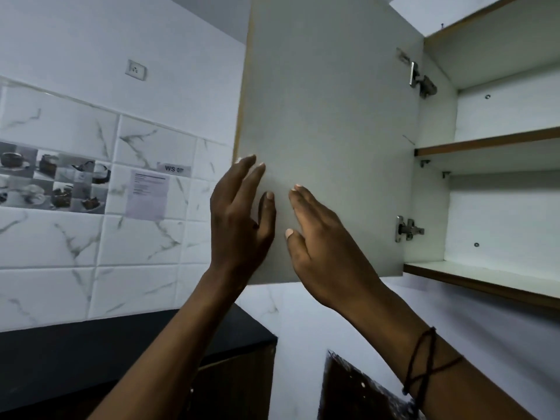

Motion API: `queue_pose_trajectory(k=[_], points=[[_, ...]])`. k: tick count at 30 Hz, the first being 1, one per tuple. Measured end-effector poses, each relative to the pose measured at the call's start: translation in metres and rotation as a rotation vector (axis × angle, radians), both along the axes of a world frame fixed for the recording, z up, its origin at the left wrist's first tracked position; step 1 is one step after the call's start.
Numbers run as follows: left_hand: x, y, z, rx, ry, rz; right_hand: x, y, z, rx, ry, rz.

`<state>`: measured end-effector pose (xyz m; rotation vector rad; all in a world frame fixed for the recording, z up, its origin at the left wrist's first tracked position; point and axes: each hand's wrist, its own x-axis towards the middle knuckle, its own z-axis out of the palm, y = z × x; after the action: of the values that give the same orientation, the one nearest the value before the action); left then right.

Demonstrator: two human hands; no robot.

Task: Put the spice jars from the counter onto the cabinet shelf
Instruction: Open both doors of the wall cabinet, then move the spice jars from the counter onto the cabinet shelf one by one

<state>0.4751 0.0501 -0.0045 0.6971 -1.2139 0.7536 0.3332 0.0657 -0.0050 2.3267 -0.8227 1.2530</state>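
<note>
The wall cabinet's white door (pixel 333 101) hangs wide open, its inner face towards me. Both my hands are raised in front of that face. My left hand (pixel 239 219) is near the door's left edge, fingers spread, holding nothing. My right hand (pixel 321 241) lies flat just to its right, fingers together, palm towards the door. Whether the hands touch the door I cannot tell. To the right, the cabinet shelves (pixel 485 144) and the cabinet floor (pixel 485 277) show bare white boards with brown edges. No spice jar is in view.
Two metal hinges (pixel 407 228) join the door to the cabinet side. A dark counter (pixel 91 353) runs below at the left, against a marble-tiled wall (pixel 91 237) with a paper notice (pixel 147 195) and a socket (pixel 136 70). A dark speckled surface (pixel 357 392) lies bottom centre.
</note>
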Motion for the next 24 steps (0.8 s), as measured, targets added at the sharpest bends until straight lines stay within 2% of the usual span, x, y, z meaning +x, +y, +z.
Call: queue_pose_trajectory(k=[1, 3, 8, 15, 19, 24], points=[[-0.008, -0.004, -0.007, -0.040, -0.031, -0.010, -0.009, 0.003, -0.006, -0.012, -0.018, -0.015], [-0.024, -0.013, -0.025, -0.036, -0.110, -0.165, -0.028, 0.006, -0.022, -0.022, -0.055, -0.056], [-0.090, -0.023, -0.096, 0.302, -0.178, -0.482, -0.079, 0.000, -0.091, 0.083, -0.185, -0.170], [-0.159, -0.055, -0.230, 0.732, -0.241, -0.749, -0.138, -0.015, -0.223, 0.403, -0.263, -0.410], [-0.188, -0.056, -0.317, 0.871, -0.338, -0.833, -0.159, -0.014, -0.313, 0.578, -0.306, -0.549], [-0.204, -0.046, -0.442, 1.182, -0.505, -0.826, -0.174, 0.006, -0.434, 0.898, -0.292, -0.667]])
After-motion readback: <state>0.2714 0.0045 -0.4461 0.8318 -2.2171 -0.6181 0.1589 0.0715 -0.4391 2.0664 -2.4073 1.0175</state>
